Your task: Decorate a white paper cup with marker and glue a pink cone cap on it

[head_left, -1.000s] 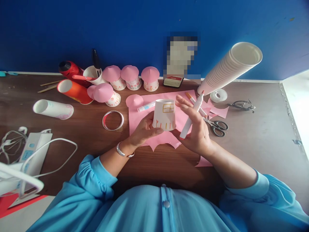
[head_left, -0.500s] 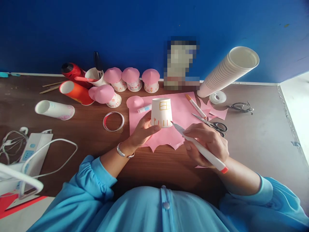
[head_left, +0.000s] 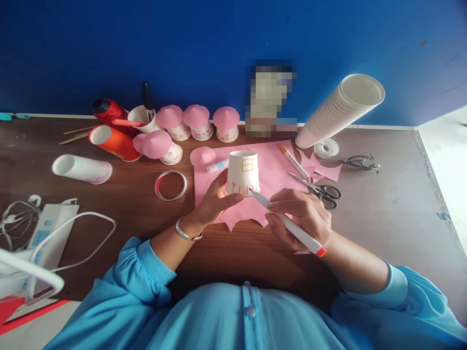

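A white paper cup (head_left: 239, 169), bottom end up, is held in my left hand (head_left: 215, 197) above a pink paper sheet (head_left: 270, 160). The cup bears a yellow window drawing near its top and short orange and yellow strokes around its lower rim. In my right hand (head_left: 302, 216) is a white marker (head_left: 292, 226) with a red end. Its tip is at the cup's lower part, by the strokes. A glue stick (head_left: 218, 165) and a second marker (head_left: 293, 160) lie on the pink sheet, and scissors (head_left: 323, 190) rest at its right edge.
Several decorated cups with pink cone roofs (head_left: 196, 116) stand along the blue wall. A tall stack of paper cups (head_left: 339, 109) leans at the back right, near a roll of tape (head_left: 326, 148) and eyeglasses (head_left: 361, 163). At left are a tape ring (head_left: 170, 185) and a power strip (head_left: 51, 233).
My right hand has moved left, carrying the marker tip from the cup's lower right edge to the strokes nearer its middle. My left hand still holds the cup.
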A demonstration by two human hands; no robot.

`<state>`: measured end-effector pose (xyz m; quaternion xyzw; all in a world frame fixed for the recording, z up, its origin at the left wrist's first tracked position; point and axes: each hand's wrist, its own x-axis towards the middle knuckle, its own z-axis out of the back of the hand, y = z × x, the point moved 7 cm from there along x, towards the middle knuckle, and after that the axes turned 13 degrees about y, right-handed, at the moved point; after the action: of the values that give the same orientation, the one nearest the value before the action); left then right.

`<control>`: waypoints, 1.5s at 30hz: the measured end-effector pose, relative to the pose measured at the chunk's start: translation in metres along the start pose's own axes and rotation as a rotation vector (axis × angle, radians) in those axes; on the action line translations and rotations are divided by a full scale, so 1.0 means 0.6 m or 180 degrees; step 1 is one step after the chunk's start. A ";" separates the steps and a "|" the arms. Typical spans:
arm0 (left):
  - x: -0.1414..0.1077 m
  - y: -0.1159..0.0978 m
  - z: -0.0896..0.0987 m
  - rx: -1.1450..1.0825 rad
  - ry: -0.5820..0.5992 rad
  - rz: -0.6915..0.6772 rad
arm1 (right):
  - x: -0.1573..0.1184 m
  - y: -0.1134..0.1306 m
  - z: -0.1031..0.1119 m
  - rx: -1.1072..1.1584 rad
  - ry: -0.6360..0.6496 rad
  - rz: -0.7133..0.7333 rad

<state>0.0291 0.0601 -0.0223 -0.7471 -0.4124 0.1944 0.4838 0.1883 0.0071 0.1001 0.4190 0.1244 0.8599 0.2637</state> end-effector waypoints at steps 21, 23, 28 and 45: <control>-0.006 0.003 0.010 0.0357 -0.0059 0.0095 | 0.004 -0.004 -0.003 -0.0016 0.0103 -0.0103; -0.005 0.003 0.009 0.0334 -0.0059 0.0120 | 0.004 -0.004 -0.004 -0.0006 0.0130 -0.0111; -0.003 0.000 0.003 0.0231 -0.0018 0.0179 | 0.003 -0.005 -0.003 0.0067 0.0140 -0.0100; -0.002 -0.002 0.003 0.0206 -0.0033 0.0149 | 0.004 -0.004 -0.003 -0.0046 0.0091 -0.0112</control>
<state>0.0268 0.0603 -0.0223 -0.7395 -0.3907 0.2228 0.5009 0.1865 0.0103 0.0994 0.4024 0.1293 0.8619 0.2801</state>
